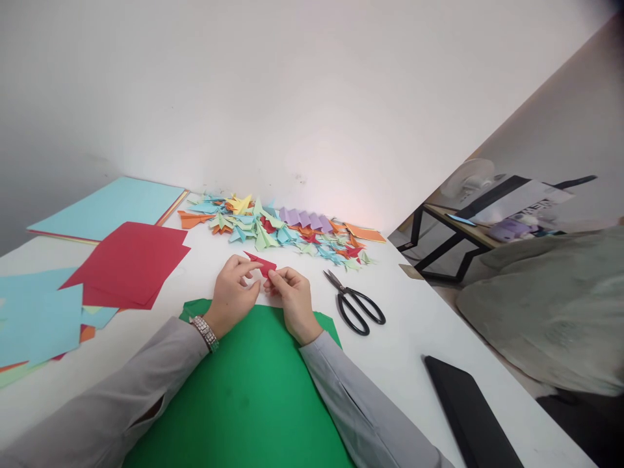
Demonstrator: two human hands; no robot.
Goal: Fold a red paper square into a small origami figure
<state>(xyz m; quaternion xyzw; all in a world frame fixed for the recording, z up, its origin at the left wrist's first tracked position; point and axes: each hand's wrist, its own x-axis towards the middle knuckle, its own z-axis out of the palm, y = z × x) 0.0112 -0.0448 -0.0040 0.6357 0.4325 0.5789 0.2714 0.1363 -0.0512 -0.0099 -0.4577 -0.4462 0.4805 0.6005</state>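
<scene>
A small folded piece of red paper is held up over the near middle of the table, in front of a pile of folded paper shapes. My left hand is closed at its left side, with the index finger lying along the paper. At its right end my right hand pinches the paper between thumb and fingers. Some of the fingertips are hidden behind the paper and the hands. Beneath my forearms spreads a green sheet, its far edge just below my hands.
Black-handled scissors lie right of my hands. Folded paper shapes in many colours line the wall. Red sheets, blue sheets and a large paper stack lie left. A black flat device rests at the right edge.
</scene>
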